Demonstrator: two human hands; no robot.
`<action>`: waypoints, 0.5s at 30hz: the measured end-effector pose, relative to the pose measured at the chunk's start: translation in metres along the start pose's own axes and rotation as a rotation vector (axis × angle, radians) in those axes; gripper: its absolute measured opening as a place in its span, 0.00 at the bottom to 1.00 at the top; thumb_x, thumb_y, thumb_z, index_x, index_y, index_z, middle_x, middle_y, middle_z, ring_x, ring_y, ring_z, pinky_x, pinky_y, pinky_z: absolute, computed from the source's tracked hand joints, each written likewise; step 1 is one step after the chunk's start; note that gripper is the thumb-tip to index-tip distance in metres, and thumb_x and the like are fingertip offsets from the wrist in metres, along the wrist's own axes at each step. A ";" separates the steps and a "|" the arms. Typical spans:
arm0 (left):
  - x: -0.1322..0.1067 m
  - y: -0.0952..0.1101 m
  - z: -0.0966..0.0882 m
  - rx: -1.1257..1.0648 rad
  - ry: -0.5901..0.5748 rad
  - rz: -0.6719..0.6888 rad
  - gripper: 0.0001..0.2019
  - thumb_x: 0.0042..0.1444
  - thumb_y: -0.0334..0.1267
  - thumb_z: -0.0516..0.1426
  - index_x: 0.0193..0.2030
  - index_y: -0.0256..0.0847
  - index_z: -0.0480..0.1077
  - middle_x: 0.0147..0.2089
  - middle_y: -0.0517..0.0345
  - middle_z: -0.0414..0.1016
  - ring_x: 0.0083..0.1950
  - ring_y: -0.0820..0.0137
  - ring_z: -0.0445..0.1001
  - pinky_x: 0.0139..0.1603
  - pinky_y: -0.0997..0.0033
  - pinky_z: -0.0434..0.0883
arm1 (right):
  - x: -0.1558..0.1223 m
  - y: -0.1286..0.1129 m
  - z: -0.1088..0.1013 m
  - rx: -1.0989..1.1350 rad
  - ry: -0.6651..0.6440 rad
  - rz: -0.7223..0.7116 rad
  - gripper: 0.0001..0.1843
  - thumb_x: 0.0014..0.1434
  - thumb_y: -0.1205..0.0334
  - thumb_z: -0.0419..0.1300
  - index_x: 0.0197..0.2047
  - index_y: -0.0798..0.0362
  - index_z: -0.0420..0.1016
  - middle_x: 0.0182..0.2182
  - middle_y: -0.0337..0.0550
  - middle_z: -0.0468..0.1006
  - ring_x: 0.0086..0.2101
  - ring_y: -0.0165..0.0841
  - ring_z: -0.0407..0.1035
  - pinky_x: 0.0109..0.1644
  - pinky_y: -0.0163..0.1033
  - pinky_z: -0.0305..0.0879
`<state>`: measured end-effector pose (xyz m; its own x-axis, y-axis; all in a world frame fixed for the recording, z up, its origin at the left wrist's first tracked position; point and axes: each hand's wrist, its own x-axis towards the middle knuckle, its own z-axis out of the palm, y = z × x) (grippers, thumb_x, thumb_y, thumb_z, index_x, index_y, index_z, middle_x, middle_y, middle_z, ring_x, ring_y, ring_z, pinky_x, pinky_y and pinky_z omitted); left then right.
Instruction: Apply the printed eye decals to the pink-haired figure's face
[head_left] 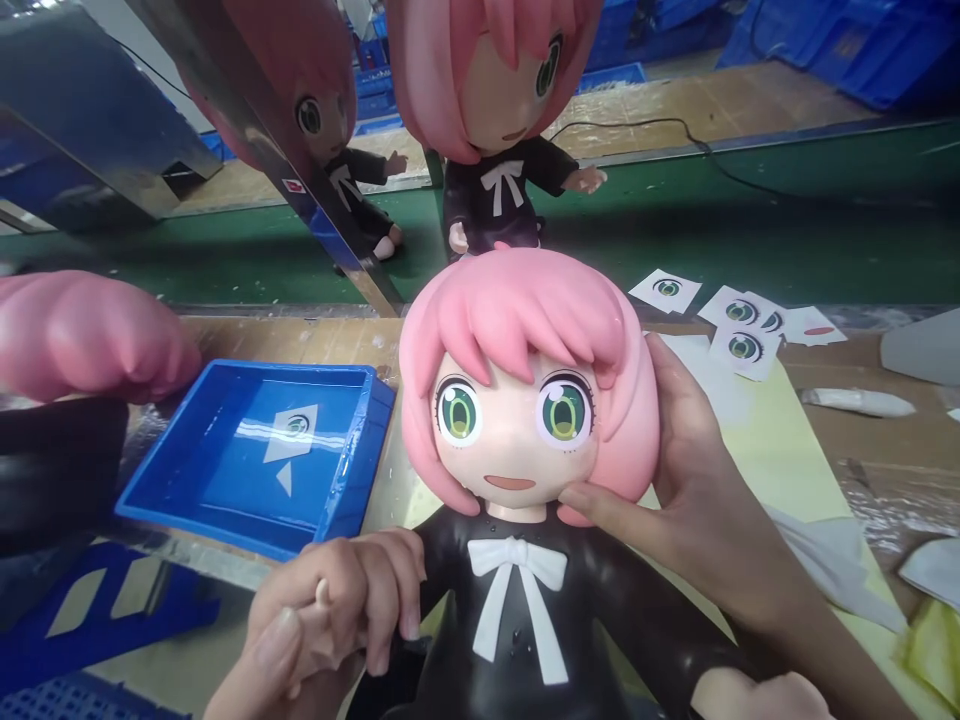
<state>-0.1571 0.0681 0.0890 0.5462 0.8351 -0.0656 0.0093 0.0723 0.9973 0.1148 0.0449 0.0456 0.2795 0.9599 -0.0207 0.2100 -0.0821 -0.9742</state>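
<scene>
A large vinyl figure (521,455) with pink hair, green eyes, a black dress and a white bow faces up in front of me. My left hand (356,590) is closed round its arm at the left, with the small figure hand poking out by my thumb. My right hand (682,490) grips the side of its head, the thumb at the cheek and the fingers behind the pink hair. Left of the figure stands a blue tray (300,368) with water in it. An eye decal (289,430) on cut paper lies inside.
Several cut eye decals (742,345) and a mouth decal (814,328) lie at the right. Near them are yellow paper (795,450), a white tool (859,402) and a pale cloth (821,565). Other pink-haired figures (487,100) stand behind a metal post (300,170).
</scene>
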 end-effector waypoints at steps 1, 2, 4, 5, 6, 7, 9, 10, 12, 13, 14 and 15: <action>0.000 0.000 0.000 0.003 -0.001 0.003 0.21 0.63 0.56 0.51 0.26 0.43 0.57 0.19 0.62 0.66 0.26 0.65 0.71 0.34 0.58 0.68 | 0.000 0.001 0.000 -0.014 0.003 -0.026 0.61 0.45 0.46 0.75 0.74 0.39 0.46 0.71 0.42 0.54 0.67 0.48 0.56 0.67 0.58 0.65; 0.000 0.001 -0.001 0.005 -0.005 0.002 0.21 0.63 0.56 0.51 0.27 0.43 0.57 0.19 0.62 0.66 0.26 0.65 0.71 0.35 0.58 0.68 | 0.000 0.002 0.000 -0.031 0.003 -0.051 0.62 0.45 0.45 0.75 0.75 0.39 0.45 0.71 0.41 0.53 0.68 0.46 0.54 0.68 0.56 0.64; -0.001 0.001 -0.002 0.013 -0.021 -0.007 0.21 0.63 0.56 0.51 0.27 0.43 0.58 0.20 0.62 0.67 0.27 0.65 0.71 0.37 0.58 0.69 | -0.001 0.005 -0.001 -0.040 -0.010 -0.077 0.62 0.46 0.43 0.75 0.75 0.39 0.44 0.71 0.40 0.52 0.69 0.44 0.53 0.69 0.53 0.61; -0.001 0.001 -0.002 0.015 -0.026 -0.010 0.21 0.63 0.56 0.51 0.27 0.43 0.58 0.20 0.62 0.67 0.27 0.65 0.71 0.37 0.58 0.69 | -0.001 0.006 -0.001 -0.033 -0.016 -0.077 0.63 0.46 0.43 0.75 0.75 0.39 0.44 0.72 0.39 0.51 0.69 0.43 0.52 0.69 0.53 0.60; -0.001 0.001 -0.002 0.014 -0.026 -0.010 0.21 0.63 0.57 0.51 0.27 0.43 0.58 0.20 0.62 0.67 0.27 0.65 0.71 0.37 0.58 0.69 | -0.001 0.006 -0.002 -0.019 -0.023 -0.071 0.63 0.45 0.44 0.76 0.75 0.39 0.44 0.72 0.40 0.51 0.69 0.44 0.53 0.70 0.54 0.60; 0.000 0.001 -0.002 0.009 -0.019 -0.011 0.22 0.63 0.57 0.51 0.27 0.43 0.58 0.20 0.62 0.66 0.27 0.65 0.71 0.38 0.58 0.69 | -0.001 0.006 -0.003 0.001 -0.031 -0.064 0.65 0.44 0.46 0.77 0.75 0.39 0.43 0.72 0.39 0.51 0.69 0.44 0.53 0.70 0.54 0.59; 0.001 0.001 -0.001 0.007 -0.013 -0.021 0.22 0.63 0.57 0.52 0.27 0.43 0.58 0.20 0.62 0.67 0.27 0.65 0.71 0.37 0.58 0.69 | -0.001 0.004 -0.004 0.062 -0.047 -0.026 0.65 0.42 0.48 0.78 0.75 0.38 0.44 0.71 0.39 0.53 0.68 0.44 0.53 0.70 0.54 0.60; 0.001 0.001 -0.001 0.006 -0.012 -0.022 0.22 0.63 0.57 0.52 0.26 0.43 0.58 0.20 0.61 0.67 0.27 0.65 0.71 0.37 0.58 0.69 | -0.001 0.002 -0.004 0.108 -0.051 0.004 0.63 0.44 0.48 0.77 0.74 0.37 0.45 0.70 0.39 0.55 0.68 0.45 0.55 0.69 0.54 0.62; 0.002 0.002 0.001 0.004 -0.002 -0.015 0.22 0.63 0.56 0.52 0.26 0.43 0.58 0.19 0.61 0.67 0.26 0.65 0.71 0.35 0.58 0.68 | 0.000 -0.001 -0.004 0.171 -0.009 0.048 0.53 0.50 0.46 0.74 0.72 0.35 0.51 0.68 0.40 0.60 0.66 0.45 0.59 0.67 0.56 0.66; 0.002 0.002 0.002 0.002 0.006 -0.007 0.21 0.63 0.56 0.52 0.26 0.43 0.58 0.19 0.61 0.67 0.26 0.65 0.71 0.34 0.59 0.68 | 0.002 -0.002 -0.003 0.174 0.041 0.048 0.46 0.53 0.46 0.71 0.70 0.35 0.55 0.67 0.40 0.62 0.65 0.45 0.60 0.68 0.57 0.65; 0.002 0.002 0.003 0.000 0.018 0.002 0.21 0.63 0.56 0.51 0.26 0.43 0.58 0.19 0.61 0.66 0.26 0.65 0.70 0.33 0.59 0.68 | 0.003 -0.003 -0.001 0.164 0.100 0.032 0.40 0.56 0.45 0.69 0.68 0.36 0.58 0.65 0.39 0.64 0.64 0.44 0.60 0.69 0.59 0.63; 0.001 0.003 0.003 0.001 0.026 0.004 0.22 0.63 0.56 0.51 0.26 0.43 0.58 0.19 0.61 0.67 0.25 0.65 0.70 0.33 0.59 0.68 | 0.005 -0.005 0.001 0.146 0.158 0.004 0.35 0.58 0.45 0.68 0.65 0.36 0.61 0.65 0.39 0.65 0.65 0.44 0.60 0.71 0.61 0.59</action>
<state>-0.1534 0.0676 0.0916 0.5246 0.8490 -0.0624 0.0083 0.0682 0.9976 0.1148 0.0505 0.0497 0.4258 0.9048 -0.0003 0.0738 -0.0351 -0.9967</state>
